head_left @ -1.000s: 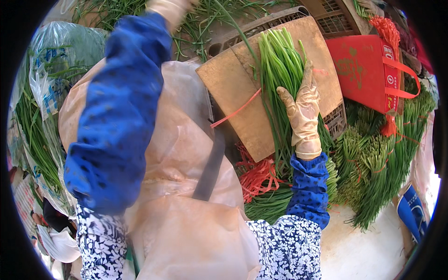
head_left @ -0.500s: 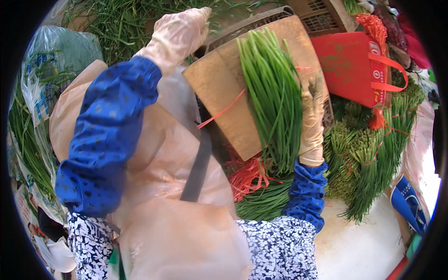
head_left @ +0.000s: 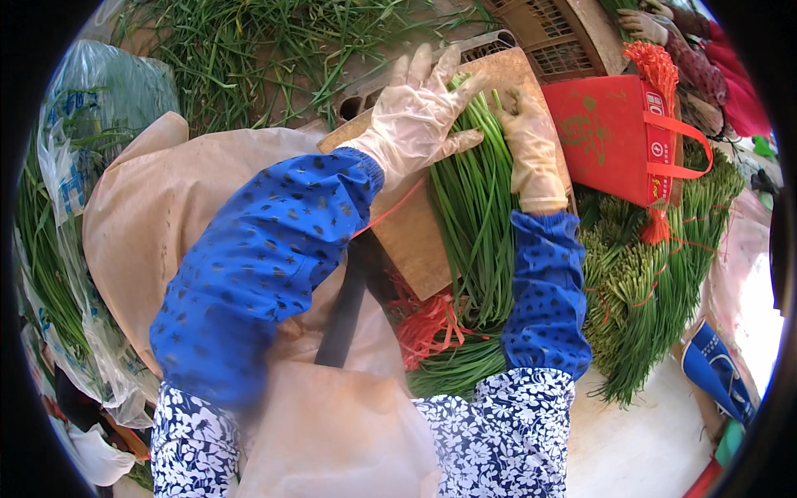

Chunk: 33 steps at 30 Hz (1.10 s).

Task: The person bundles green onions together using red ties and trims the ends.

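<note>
A bunch of long thin green stalks, like chive stems [head_left: 477,191], lies on a brown board [head_left: 419,241] before me. My left hand [head_left: 415,120], in a pale thin glove, is over the bunch's upper left side with its fingers spread and its thumb across the stalks. My right hand [head_left: 531,153], gloved too, lies along the bunch's upper right edge. Its fingers are apart and slightly bent near the stalk ends, touching their side. A thin red tie [head_left: 398,203] runs out from under the bunch, beside my left wrist.
Loose green stalks [head_left: 249,66] are heaped at the far left. Red ties [head_left: 423,328] hang below the board. A red bag [head_left: 598,137] and tied bundles [head_left: 656,290] stand to the right. Plastic crates [head_left: 548,37] are behind the board; a co-worker's gloved hand [head_left: 643,26] shows far right.
My left hand has come from the far left over to the bunch, its fingers now spread. My right hand has shifted up along the bunch toward the stalk ends.
</note>
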Tool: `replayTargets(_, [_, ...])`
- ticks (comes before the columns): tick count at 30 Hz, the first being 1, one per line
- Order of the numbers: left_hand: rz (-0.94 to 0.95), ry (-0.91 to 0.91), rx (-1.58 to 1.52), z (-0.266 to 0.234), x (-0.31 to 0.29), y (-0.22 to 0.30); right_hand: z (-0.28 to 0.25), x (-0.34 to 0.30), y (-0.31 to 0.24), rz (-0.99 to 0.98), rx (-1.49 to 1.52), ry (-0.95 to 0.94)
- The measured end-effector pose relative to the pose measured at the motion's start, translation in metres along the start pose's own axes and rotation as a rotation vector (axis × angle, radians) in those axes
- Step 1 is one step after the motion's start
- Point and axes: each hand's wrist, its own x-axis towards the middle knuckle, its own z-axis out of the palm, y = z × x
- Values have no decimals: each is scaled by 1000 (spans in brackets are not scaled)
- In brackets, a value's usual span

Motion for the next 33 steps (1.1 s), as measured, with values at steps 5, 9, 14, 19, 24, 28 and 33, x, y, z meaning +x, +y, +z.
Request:
replayTargets(5, [380, -61, 142, -1, -12, 22, 8, 3, -25, 167, 769, 4])
replayTargets(9, [444, -126, -81, 13, -15, 39, -14, -30, 23, 9, 418, 187])
replayTargets(14, [524, -63, -147, 13, -31, 21, -5, -51, 39, -250, -148, 129])
replayTargets(19, [104, -521, -145, -68, -66, 5, -15, -48, 33, -162, -203, 45])
replayTargets(24, [52, -592, -225, -44, -102, -6, -22, -43, 37, -307, -241, 25])
replayTargets(28, [75, -633, -234, -42, -99, -6, -21, -36, 42, -415, -289, 59])
replayTargets(33, [225, -723, -256, -36, -102, -11, -26, -31, 41, -439, -310, -11])
